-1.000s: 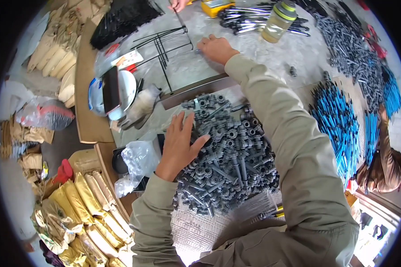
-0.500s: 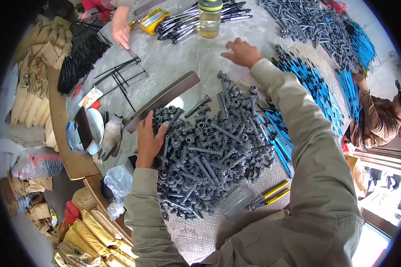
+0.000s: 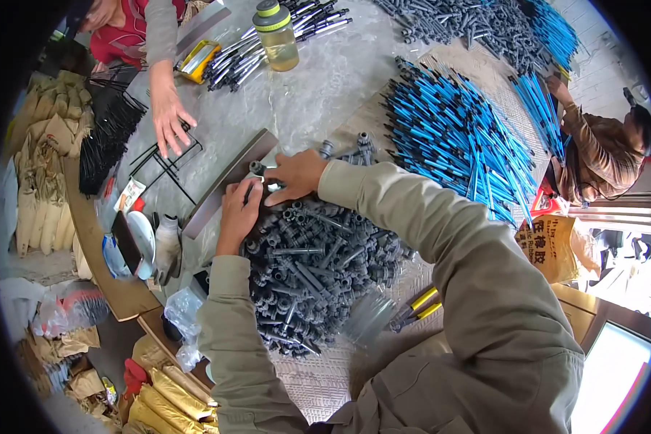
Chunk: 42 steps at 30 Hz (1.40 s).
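Note:
My right hand has its fingers and thumb closed around a grey plastic fitting, whose ribbed end sticks out past the fingertips. Right beside it, my left hand has curled fingers; what lies in them is hidden. Both hands are at the far left edge of a large pile of similar grey tubular fittings. A long brown metal bar lies slantwise just beyond my left hand. Across the table a co-worker's hand with spread fingers is over a black wire frame.
Blue rods with black ends are heaped at right. A lidded bottle stands at the back beside black-and-silver rods. Yellow-handled pliers and clear plastic bags lie near me. Another person sits at far right.
My right hand has come in from the far right to meet my left hand and closed on a fitting. The co-worker's hand has reached nearer. The whole view has shifted.

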Available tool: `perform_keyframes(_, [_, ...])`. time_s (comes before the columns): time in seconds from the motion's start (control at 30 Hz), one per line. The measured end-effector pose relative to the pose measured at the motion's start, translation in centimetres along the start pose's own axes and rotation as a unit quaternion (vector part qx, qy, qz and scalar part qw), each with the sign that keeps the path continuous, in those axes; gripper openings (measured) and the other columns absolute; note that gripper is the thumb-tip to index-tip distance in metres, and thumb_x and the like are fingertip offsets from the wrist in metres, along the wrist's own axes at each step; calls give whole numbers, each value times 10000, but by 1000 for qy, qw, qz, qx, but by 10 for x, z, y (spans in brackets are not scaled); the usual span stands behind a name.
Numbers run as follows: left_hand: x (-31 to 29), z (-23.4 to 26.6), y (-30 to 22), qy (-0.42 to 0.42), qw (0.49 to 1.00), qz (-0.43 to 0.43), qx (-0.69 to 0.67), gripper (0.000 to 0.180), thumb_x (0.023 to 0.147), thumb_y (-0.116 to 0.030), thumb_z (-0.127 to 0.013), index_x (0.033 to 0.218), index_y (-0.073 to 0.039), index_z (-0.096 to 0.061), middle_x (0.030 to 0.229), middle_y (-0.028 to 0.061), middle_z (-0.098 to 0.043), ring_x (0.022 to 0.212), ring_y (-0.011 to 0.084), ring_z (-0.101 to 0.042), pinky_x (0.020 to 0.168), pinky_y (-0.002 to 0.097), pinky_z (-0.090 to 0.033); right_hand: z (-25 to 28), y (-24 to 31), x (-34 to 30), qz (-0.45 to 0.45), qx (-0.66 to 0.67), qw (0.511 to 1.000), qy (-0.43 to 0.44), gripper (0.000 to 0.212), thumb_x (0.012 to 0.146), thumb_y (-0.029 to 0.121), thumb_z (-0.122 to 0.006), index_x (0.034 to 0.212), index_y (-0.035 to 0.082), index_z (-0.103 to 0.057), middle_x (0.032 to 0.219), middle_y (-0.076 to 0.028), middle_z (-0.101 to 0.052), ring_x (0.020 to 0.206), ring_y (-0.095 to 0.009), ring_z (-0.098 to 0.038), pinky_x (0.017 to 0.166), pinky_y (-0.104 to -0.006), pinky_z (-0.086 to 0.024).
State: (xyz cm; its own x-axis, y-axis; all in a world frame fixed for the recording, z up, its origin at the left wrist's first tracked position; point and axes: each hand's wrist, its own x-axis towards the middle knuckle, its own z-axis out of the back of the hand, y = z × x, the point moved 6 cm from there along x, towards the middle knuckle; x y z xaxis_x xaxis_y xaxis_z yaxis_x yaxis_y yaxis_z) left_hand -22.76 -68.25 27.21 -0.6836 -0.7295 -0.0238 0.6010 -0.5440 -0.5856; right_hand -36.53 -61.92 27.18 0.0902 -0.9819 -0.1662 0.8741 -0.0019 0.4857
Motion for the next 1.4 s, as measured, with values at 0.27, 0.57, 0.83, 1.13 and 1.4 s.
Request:
perform_keyframes(0.27, [-38, 24, -45, 136, 970, 3, -201, 276, 876, -241, -559, 1090, -68, -582, 986, 150, -547, 888, 277, -550, 778, 337, -428, 2, 29, -38, 90, 95, 989, 63, 655, 701, 682, -559, 1088, 154, -583, 1032, -133, -551, 913, -349, -582, 709, -456, -475])
perform_keyframes(0.57, [-137, 56, -93, 56, 985, -149, -62, 328, 788, -208, -659, 1074, -62, -591, 1063, 136, -530, 948, 303, -532, 830, 359, -417, 12, 95, -134, 127, -26, 991, -42, 543, 658, 457, -703, 1100, 171, -569, 1161, -69, -482, 1046, -281, -474, 730, -412, -470])
perform_keyframes(0.83, [-208, 47, -106, 82, 983, -155, -47, 323, 756, -191, -693, 1055, -98, -615, 1159, 133, -506, 1062, 316, -494, 902, 388, -392, -3, 130, -188, 216, -83, 972, -51, 580, 635, 405, -729, 1140, 180, -554, 1225, -61, -467, 1124, -296, -436, 795, -417, -447])
perform_keyframes(1.13, [-287, 56, -94, -31, 997, -5, -76, 564, 746, -248, -715, 1227, -66, -484, 1259, 201, -420, 1138, 388, -431, 958, 488, -334, 70, 28, -144, 142, -48, 981, -122, 437, 844, 287, -630, 1195, 50, -520, 1136, -173, -563, 1090, -359, -516, 905, -384, -423])
perform_keyframes(1.4, [-370, 5, -67, -182, 948, 261, -16, 1103, 598, -479, -784, 1396, -6, -187, 1398, 302, -158, 1265, 471, -236, 1015, 531, -262, 66, -3, -95, 143, 17, 980, -136, 500, 874, 290, -602, 1286, 53, -449, 1272, -154, -489, 1185, -312, -469, 963, -370, -381])
